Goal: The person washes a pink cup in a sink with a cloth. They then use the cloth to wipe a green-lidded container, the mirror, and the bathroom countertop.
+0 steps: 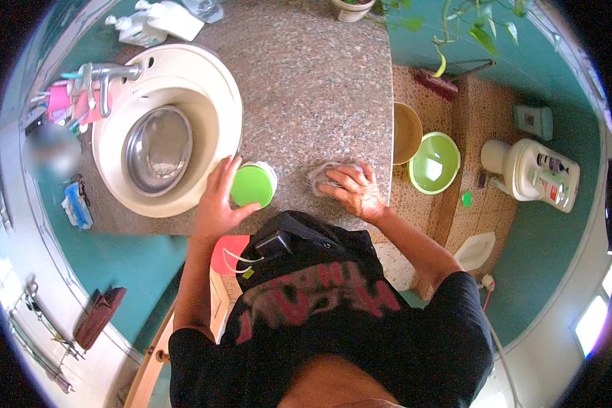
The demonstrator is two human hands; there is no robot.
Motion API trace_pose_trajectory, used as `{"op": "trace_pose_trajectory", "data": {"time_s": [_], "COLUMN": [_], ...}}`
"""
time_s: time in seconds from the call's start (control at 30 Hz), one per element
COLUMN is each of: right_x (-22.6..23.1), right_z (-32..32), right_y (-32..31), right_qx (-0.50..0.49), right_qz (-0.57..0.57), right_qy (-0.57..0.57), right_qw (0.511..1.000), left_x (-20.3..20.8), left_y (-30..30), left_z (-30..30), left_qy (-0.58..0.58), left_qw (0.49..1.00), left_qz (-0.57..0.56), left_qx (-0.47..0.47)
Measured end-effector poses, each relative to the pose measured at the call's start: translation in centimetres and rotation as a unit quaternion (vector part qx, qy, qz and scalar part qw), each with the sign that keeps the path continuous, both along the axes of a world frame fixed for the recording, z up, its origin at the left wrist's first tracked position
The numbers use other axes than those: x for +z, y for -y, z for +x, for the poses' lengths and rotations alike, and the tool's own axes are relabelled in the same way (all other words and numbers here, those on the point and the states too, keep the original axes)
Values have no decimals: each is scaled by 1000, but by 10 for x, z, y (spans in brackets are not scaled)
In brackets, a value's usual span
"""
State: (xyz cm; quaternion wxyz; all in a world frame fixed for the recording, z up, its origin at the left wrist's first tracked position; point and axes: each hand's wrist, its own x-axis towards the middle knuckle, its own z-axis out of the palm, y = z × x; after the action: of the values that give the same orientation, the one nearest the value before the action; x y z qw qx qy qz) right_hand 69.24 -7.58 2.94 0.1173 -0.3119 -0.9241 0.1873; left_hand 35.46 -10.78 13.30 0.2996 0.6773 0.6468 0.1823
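Observation:
My left hand (215,205) curves round the side of a round tub with a bright green top (252,185). Its fingers lie along the left of the tub and the thumb along the near side. The tub stands on the speckled stone counter (313,81), just right of the sink. Farther right, my right hand (359,194) presses a crumpled greyish cloth (317,178) onto the counter near its right edge. The fingers bend over the cloth and hide part of it.
The cream sink (228,102) at left holds a metal basin (158,153) under a tap (109,78). White bottles (170,20) stand behind it. Past the counter's right edge, lower down, are a green basin (434,164), a tan bowl (406,134) and a toilet (523,170).

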Motion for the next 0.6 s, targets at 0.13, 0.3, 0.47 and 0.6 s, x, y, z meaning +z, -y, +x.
{"op": "trace_pose_trajectory", "data": {"time_s": [0.13, 0.3, 0.47, 0.6], "right_x": [-5, -14, -18, -36], "right_z": [-27, -125, -230, -242], "right_y": [-63, -202, -264, -202], "right_qx": [-39, -147, -230, -156], "right_qz": [72, 162, 88, 163], "right_qy": [-1, -29, 66, -103], "right_qw": [997, 975, 967, 969], "left_x": [-14, -26, -33, -37], "left_y": [18, 22, 24, 27], "left_z": [12, 23, 26, 23], "left_qy": [-61, -91, -55, -32], "left_qw": [996, 996, 997, 997], "left_qz": [-59, -12, 43, 63], "left_qx": [-28, -11, 16, 11]}}
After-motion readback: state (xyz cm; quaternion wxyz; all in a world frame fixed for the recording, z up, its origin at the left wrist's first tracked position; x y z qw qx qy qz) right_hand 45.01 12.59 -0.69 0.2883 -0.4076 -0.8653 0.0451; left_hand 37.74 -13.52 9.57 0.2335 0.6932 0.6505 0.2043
